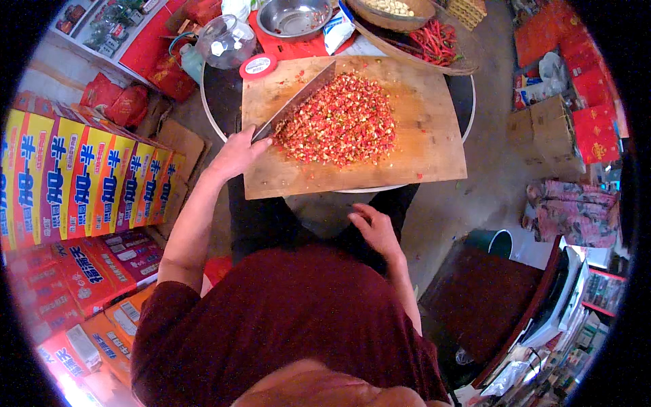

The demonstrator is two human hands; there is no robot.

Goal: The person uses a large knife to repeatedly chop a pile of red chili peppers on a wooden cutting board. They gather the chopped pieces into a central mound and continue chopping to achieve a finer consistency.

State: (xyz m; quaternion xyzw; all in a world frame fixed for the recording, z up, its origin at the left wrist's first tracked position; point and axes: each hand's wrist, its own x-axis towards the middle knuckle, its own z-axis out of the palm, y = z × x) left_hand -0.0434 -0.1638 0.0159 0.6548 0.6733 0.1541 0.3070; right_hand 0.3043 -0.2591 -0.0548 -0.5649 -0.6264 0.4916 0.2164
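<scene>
My left hand (235,156) is closed at the near end of a broad-bladed kitchen knife (297,99); the handle is mostly hidden by the fingers. The blade slants away to the upper right along the left edge of a heap of finely chopped red chili mixed with pale bits (346,122). Under the heap lies a wooden cutting board (432,132), set on a round table (219,102) in front of me. Below the board's near edge, my right hand (375,228) hovers over my lap, holding nothing, with its fingers loosely bent.
Behind the board are a steel basin (295,24), a clear jar (226,43), a red-rimmed lid (258,66) and a wicker tray (389,51). Whole red chilies (435,43) and a bowl of garlic cloves (389,7) rest on the tray. Stacked cartons (86,178) flank my left.
</scene>
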